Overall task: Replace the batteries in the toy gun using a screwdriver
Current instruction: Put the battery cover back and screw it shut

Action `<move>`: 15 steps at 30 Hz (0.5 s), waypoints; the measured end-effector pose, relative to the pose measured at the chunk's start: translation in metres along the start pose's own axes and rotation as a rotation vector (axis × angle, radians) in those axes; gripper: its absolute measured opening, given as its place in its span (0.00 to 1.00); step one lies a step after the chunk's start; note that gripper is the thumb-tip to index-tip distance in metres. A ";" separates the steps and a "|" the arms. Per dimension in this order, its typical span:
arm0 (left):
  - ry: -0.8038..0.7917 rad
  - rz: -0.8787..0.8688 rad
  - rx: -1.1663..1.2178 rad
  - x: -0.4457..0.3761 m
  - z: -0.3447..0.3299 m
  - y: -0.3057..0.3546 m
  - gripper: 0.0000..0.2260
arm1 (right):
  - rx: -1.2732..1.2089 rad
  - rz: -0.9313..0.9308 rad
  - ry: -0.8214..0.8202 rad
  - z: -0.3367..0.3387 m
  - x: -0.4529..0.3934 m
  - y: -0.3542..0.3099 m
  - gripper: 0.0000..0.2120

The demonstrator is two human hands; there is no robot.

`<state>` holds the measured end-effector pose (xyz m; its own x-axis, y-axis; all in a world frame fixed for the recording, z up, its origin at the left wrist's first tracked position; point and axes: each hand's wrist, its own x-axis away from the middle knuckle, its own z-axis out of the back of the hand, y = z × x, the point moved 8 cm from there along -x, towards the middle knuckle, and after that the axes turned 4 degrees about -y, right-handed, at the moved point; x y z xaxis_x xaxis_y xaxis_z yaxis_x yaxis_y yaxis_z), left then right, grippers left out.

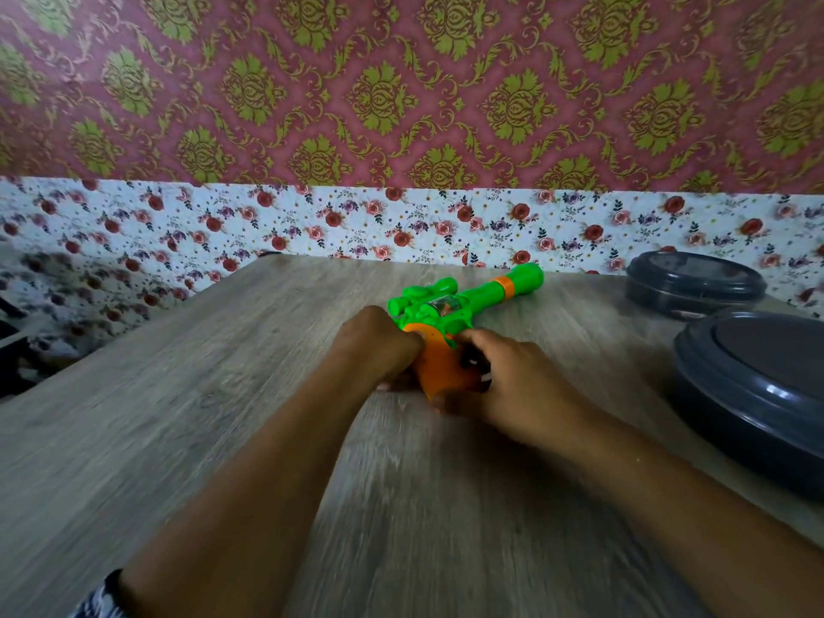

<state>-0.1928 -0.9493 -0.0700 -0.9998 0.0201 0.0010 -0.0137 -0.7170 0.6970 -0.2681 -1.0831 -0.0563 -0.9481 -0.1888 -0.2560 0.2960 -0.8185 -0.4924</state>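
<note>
My bare forearms fill the bottom of the frame, reaching up from the lower corners toward the middle, with a scrap of dark patterned sleeve (100, 599) at the lower left edge. They meet at the toy gun (450, 318), which lies on its side at the centre of the frame, its round green barrel with an orange ring pointing to the upper right and its smooth orange grip turned toward me. The plastic is glossy, with a knobbly green sight on top and a small clear window in the body. My left hand (379, 345) is curled closed against the left side of the orange grip. My right hand (504, 381) wraps the grip's right side, fingers bent around it, with something small and dark under them that I cannot make out. Beneath the toy spreads the table (223, 417), pale grey wood-grain laminate, blurred. At the right edge sit two round, dark grey plastic lidded containers (753, 385), one behind the other. Behind them runs white floral wallpaper (312, 225), and above it maroon damask wallpaper (401, 82) with olive medallions.
</note>
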 end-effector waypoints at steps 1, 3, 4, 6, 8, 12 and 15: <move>0.031 -0.028 -0.061 0.001 0.002 0.004 0.15 | 0.018 -0.009 0.001 0.005 -0.002 0.002 0.28; 0.124 -0.108 -0.140 0.008 0.006 0.018 0.18 | 0.088 -0.023 0.054 0.024 -0.005 0.007 0.22; 0.176 -0.170 -0.170 0.015 0.007 0.029 0.18 | 0.125 -0.027 0.102 0.035 -0.005 0.010 0.17; 0.232 -0.333 -0.183 0.031 0.001 0.051 0.16 | 0.199 -0.034 0.196 0.056 -0.004 0.020 0.09; 0.195 -0.502 -0.187 0.046 -0.015 0.068 0.16 | 0.270 -0.072 0.211 0.063 -0.002 0.031 0.05; 0.017 -0.736 -0.234 0.067 -0.053 0.087 0.16 | 0.409 -0.178 0.029 0.049 0.016 0.046 0.16; -0.121 -0.795 -0.289 0.079 -0.079 0.093 0.18 | 0.513 -0.195 -0.050 0.043 0.047 0.058 0.20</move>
<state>-0.2740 -1.0694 -0.0624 -0.6831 0.6549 -0.3231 -0.7303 -0.6076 0.3124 -0.3003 -1.1631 -0.0609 -0.9877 -0.0224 -0.1547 0.0312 -0.9980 -0.0548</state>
